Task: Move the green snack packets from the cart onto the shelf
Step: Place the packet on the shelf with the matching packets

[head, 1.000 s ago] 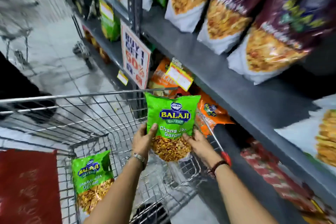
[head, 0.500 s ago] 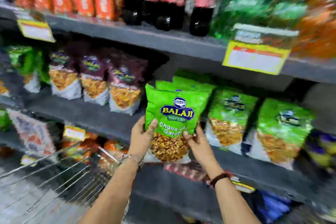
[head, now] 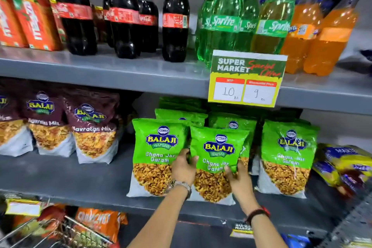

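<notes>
Both my hands hold one green Balaji Chana Jor Garam packet [head: 217, 153] upright against the grey middle shelf [head: 80, 183]. My left hand [head: 184, 168] grips its left edge and my right hand [head: 237, 177] its lower right side. The packet's bottom sits at the shelf surface, between a green packet on the left [head: 155, 153] and another on the right [head: 287, 157]. More green packets [head: 181, 117] stand behind. Only a corner of the wire cart [head: 60, 233] shows at the bottom left.
Maroon Navratan Mix packets [head: 92, 129] stand at the left of the same shelf, blue and yellow packets [head: 346, 165] at the right. Cola bottles [head: 124, 16], green soda bottles [head: 225, 18] and orange ones fill the shelf above, with a price card [head: 247, 78] hanging from its edge.
The view swung from the cart up to the shelf. Both hands carried the green packet forward and set it among the green packets on the middle shelf.
</notes>
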`<state>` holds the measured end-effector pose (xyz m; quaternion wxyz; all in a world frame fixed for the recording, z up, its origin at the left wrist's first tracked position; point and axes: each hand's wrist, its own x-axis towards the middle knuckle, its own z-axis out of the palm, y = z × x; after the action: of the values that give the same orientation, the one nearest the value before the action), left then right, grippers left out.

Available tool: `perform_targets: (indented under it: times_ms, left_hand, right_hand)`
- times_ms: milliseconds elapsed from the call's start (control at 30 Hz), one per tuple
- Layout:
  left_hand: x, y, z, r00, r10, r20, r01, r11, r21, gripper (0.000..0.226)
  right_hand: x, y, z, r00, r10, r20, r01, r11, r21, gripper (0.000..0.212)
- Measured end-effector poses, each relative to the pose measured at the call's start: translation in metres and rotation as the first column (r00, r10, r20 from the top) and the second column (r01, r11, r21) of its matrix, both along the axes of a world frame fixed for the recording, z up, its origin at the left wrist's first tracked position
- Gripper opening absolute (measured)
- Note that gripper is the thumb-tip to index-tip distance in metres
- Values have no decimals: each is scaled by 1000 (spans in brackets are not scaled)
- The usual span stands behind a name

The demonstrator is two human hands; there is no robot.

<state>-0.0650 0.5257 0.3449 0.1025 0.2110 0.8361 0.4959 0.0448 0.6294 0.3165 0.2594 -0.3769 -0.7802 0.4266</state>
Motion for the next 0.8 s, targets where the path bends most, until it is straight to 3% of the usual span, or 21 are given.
perform_targets:
  times_ms: [133,233,300,400,433,567,667,800]
  left_hand:
    - [9,-9,-4,979,57,-196,-45,997,66,39]
    - [17,-36,-11,929,40,-368,19,988,155,35]
    - [20,-68,-18,859,57,-509,17,990,139,33]
    - [16,-133,-38,730,111,-675,-132,991,20,39]
    - [16,-164,-48,717,129,-685,-209,977,-35,42]
    - [18,-284,-94,815,200,-543,-412,860,-302,56]
    - [30,-381,-140,836,349,-425,-526,733,-433,65]
    - [48,-464,-192,809,523,-266,-568,583,-580,64]
  right_hand:
    - [4,-13,0,987,-130,-94,141,982,122,52]
    - [10,-36,5,958,-204,-201,263,906,332,46]
    - [11,-61,6,971,-107,-215,199,861,468,39]
    - [-1,-107,-3,990,118,-80,-51,819,571,41]
    - [-9,-128,-8,979,202,-30,-147,799,584,41]
    - [-43,-203,-38,870,452,198,-478,674,563,43]
    - [-71,-271,-65,705,595,386,-701,503,505,44]
    - [-99,-341,-101,512,670,537,-858,371,356,47]
